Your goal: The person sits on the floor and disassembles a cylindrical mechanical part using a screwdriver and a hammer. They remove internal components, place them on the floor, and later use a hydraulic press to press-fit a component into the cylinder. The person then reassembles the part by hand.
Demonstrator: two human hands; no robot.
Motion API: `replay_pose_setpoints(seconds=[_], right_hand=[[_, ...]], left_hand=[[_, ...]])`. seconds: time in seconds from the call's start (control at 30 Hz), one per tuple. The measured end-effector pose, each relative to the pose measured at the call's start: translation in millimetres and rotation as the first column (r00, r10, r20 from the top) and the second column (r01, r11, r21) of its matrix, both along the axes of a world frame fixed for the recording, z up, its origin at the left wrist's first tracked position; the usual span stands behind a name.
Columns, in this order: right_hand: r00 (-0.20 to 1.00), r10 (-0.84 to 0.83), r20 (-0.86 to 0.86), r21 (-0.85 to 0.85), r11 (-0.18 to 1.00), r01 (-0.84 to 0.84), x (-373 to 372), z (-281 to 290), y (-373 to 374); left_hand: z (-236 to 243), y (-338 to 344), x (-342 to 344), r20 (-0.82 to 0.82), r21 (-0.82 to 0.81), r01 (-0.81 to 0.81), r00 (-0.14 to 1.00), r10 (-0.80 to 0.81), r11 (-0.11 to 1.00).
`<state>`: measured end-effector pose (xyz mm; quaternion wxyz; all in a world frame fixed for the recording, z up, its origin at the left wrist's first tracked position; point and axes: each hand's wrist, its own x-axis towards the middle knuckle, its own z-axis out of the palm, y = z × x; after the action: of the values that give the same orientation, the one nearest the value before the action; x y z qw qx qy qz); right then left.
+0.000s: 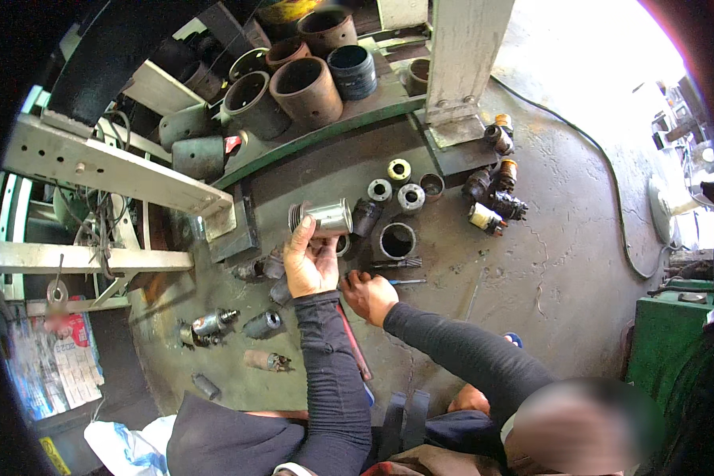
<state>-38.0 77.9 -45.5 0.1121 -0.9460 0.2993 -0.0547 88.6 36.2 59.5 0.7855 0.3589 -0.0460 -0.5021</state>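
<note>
My left hand (pixel 313 266), palm up, is wrapped round a shiny metal cylinder (pixel 332 218) with a dark ribbed or threaded end at its left. The thumb lies on top and the fingers pass behind it. Just to the right and lower, my right hand (pixel 369 297) is curled closed near the floor; whatever its fingers may hold is hidden. Beyond it lie a thin blue tool (pixel 408 282) and a dark grooved shaft (pixel 398 263). A dark open ring (pixel 397 240) stands behind these. A long red bar (pixel 355 341) lies by my left forearm.
Several small cylinders, among them a pale round part (pixel 399 170), stand farther off. Dirty metal parts (pixel 485 219) lie to the right, others (pixel 214 321) at left. A shelf (pixel 325 131) holds large rusty sleeves (pixel 307 91). A steel post (pixel 464 71), a cable (pixel 611 174) and a green box (pixel 670 337) stand around.
</note>
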Motion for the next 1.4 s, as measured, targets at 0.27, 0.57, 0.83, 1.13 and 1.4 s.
replay_pose_setpoints(seconds=[0.27, 0.57, 0.83, 1.13, 1.4], right_hand=[[0.977, 0.071, 0.199, 0.359, 0.923, -0.141, -21.6, 125.4, -53.2], [0.842, -0.412, 0.349, 0.274, 0.904, 0.329, -168.1, 327.4, -155.7], [0.488, -0.448, 0.749, 0.436, 0.888, 0.148, -172.0, 318.8, -106.1], [0.54, -0.393, 0.744, 0.414, 0.906, 0.09, -165.0, 295.0, -120.3], [0.536, -0.451, 0.714, 0.47, 0.876, 0.112, -160.4, 288.3, -121.8]], left_hand=[[76.8, -37.4, 20.0, 0.028, -0.567, 0.127, 0.99, -0.135, 0.814], [51.5, -27.9, -63.0, 0.913, 0.105, 0.094, 0.384, -0.133, 0.99], [40.5, -35.0, -106.4, 0.96, 0.031, 0.08, 0.275, -0.052, 0.996], [50.6, -34.8, -115.4, 0.971, 0.022, 0.077, 0.234, -0.04, 0.997], [43.6, -39.1, -117.5, 0.973, 0.023, 0.064, 0.229, -0.037, 0.998]])
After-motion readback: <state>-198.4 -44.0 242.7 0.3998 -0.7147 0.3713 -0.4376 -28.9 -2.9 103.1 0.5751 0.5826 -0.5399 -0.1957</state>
